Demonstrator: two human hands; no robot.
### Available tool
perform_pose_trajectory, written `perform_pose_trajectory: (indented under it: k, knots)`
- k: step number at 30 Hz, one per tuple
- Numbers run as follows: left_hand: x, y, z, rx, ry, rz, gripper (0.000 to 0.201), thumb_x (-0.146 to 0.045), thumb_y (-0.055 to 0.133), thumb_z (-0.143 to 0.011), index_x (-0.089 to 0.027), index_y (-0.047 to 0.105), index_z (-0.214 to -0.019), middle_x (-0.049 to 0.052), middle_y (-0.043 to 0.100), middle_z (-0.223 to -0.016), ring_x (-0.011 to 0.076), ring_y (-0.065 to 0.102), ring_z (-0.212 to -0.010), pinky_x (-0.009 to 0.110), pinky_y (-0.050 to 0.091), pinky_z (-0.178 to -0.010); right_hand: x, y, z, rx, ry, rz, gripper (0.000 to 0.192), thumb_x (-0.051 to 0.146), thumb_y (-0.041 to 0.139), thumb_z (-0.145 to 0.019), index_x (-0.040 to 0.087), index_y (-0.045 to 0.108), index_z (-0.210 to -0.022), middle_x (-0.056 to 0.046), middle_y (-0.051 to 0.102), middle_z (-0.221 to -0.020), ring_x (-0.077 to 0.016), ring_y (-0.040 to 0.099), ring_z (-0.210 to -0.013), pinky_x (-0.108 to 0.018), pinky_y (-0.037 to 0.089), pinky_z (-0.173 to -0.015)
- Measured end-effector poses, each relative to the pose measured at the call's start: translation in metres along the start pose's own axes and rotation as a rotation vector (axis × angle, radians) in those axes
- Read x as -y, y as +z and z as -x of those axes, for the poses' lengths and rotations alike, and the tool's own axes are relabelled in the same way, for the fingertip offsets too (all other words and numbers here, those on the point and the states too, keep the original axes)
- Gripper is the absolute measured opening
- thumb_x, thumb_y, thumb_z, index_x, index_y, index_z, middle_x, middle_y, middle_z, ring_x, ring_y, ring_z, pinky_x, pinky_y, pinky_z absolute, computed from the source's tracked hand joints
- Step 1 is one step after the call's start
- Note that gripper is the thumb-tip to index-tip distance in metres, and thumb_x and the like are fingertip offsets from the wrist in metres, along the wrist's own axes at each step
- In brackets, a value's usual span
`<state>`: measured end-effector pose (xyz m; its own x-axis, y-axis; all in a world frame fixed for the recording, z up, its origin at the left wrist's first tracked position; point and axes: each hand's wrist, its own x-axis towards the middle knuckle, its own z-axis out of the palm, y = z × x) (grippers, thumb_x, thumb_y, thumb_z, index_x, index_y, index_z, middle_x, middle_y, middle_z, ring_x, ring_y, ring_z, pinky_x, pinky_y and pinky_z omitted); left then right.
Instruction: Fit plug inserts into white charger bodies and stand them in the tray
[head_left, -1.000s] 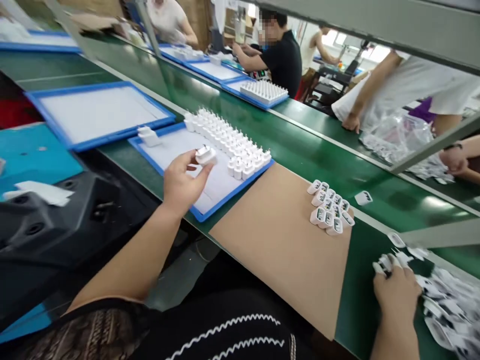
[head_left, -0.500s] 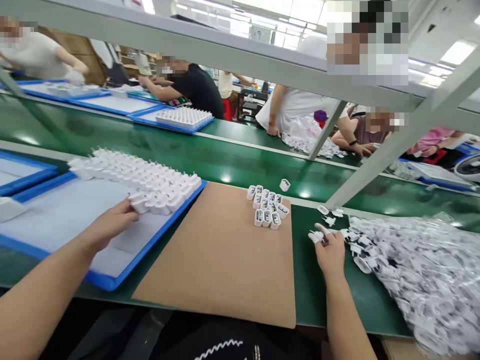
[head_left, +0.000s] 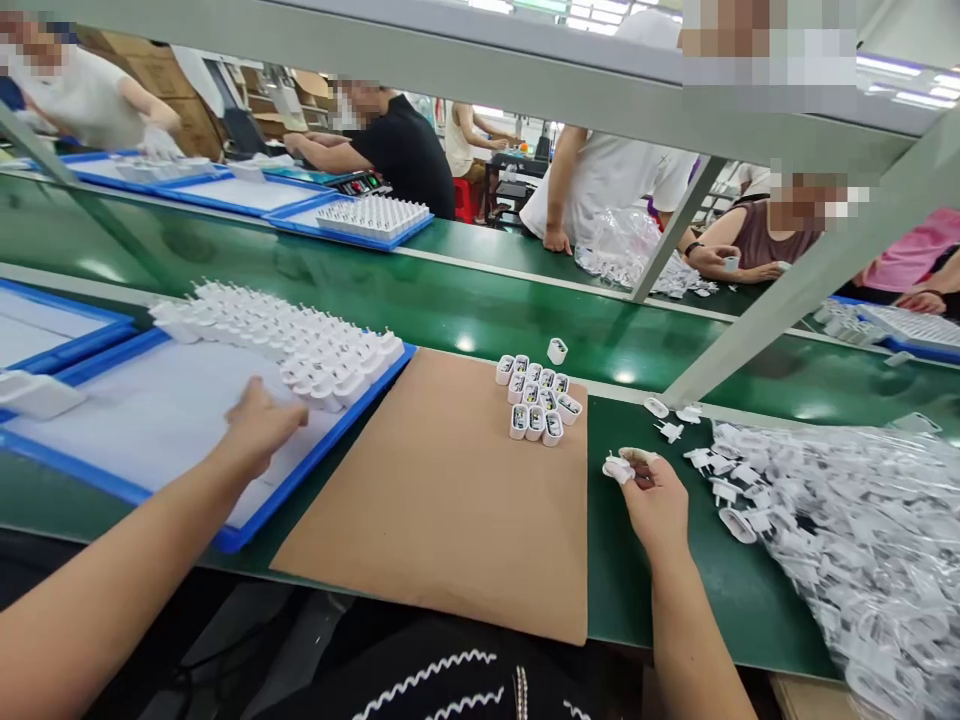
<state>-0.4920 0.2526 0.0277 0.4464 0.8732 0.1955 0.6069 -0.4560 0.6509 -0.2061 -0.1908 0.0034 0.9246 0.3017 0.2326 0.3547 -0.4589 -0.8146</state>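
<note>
Left hand [head_left: 259, 428] is flat over the white sheet of the blue-rimmed tray [head_left: 315, 462], fingers loosely spread and holding nothing, fingertips just short of the rows of white charger plugs [head_left: 300, 340] standing at its 12 o'clock. Over on the green worktop [head_left: 465, 320], the right hand [head_left: 656, 498] is pinched around one white charger plug [head_left: 617, 468], held between thumb and fingertips at its 10 o'clock (prongs hard to make out at this size). At 3 o'clock of that hand lies the heap of loose plugs in clear plastic [head_left: 847, 530], with a few strays just beside it. Between the two hands sits a brown cardboard sheet [head_left: 450, 510], and at its far right corner a small cluster of plugs [head_left: 536, 400] lies packed together, one single plug [head_left: 556, 351] just beyond at 1 o'clock.
</note>
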Motion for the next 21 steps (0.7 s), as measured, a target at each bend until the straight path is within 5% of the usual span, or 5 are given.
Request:
perform_pose_trajectory:
  k: [4, 8, 12, 17, 21]
  knots:
    - [-0.081, 0.001, 0.029, -0.351, 0.289, 0.105, 0.068, -0.037, 0.059, -0.084, -0.027, 0.043, -0.149, 0.007, 0.045, -0.157, 0.0376, 0.045, -0.143, 0.053, 0.045, -0.112, -0.001, 0.002, -0.001, 0.034, -0.073, 0.049, 0.039, 0.051, 0.067, -0.082, 0.023, 0.080, -0.105, -0.009, 0.068, -0.101, -0.0229, 0.067, -0.083, -0.040, 0.059, -0.078]
    - [-0.182, 0.057, 0.013, 0.197, 0.660, 0.148, 0.035, -0.039, 0.054, -0.093, -0.023, 0.069, -0.121, 0.008, 0.071, -0.123, 0.0284, 0.063, -0.119, 0.042, 0.052, -0.103, 0.008, 0.007, -0.002, 0.028, 0.056, -0.114, 0.041, 0.055, 0.077, -0.076, 0.021, 0.078, -0.098, -0.010, 0.074, -0.098, -0.0237, 0.067, -0.082, -0.039, 0.057, -0.076]
    - [-0.258, 0.140, -0.033, 0.451, 0.584, -0.151, 0.043, -0.047, 0.066, -0.090, -0.013, 0.073, -0.116, 0.017, 0.072, -0.123, 0.0337, 0.063, -0.117, 0.043, 0.048, -0.102, 0.017, 0.012, -0.001, 0.010, 0.272, -0.437, 0.050, 0.056, 0.086, -0.063, 0.018, 0.074, -0.093, -0.006, 0.073, -0.080, -0.0181, 0.060, -0.067, -0.032, 0.050, -0.060]
    - [-0.298, 0.204, -0.061, 0.475, 0.447, -0.354, 0.059, -0.058, 0.078, -0.077, -0.009, 0.074, -0.110, 0.023, 0.073, -0.115, 0.0413, 0.058, -0.124, 0.053, 0.034, -0.111, 0.014, 0.015, -0.003, 0.022, 0.335, -0.551, 0.051, 0.051, 0.086, -0.058, 0.018, 0.071, -0.095, -0.005, 0.074, -0.084, -0.0148, 0.061, -0.066, -0.028, 0.049, -0.058]
    - [-0.302, 0.197, -0.066, 0.482, 0.445, -0.339, 0.049, -0.033, 0.072, -0.081, -0.005, 0.070, -0.121, 0.026, 0.070, -0.120, 0.0405, 0.060, -0.120, 0.054, 0.037, -0.108, 0.016, 0.013, -0.002, 0.056, 0.343, -0.615, 0.051, 0.046, 0.086, -0.060, 0.019, 0.071, -0.101, -0.008, 0.077, -0.101, -0.0156, 0.064, -0.073, -0.024, 0.042, -0.052]
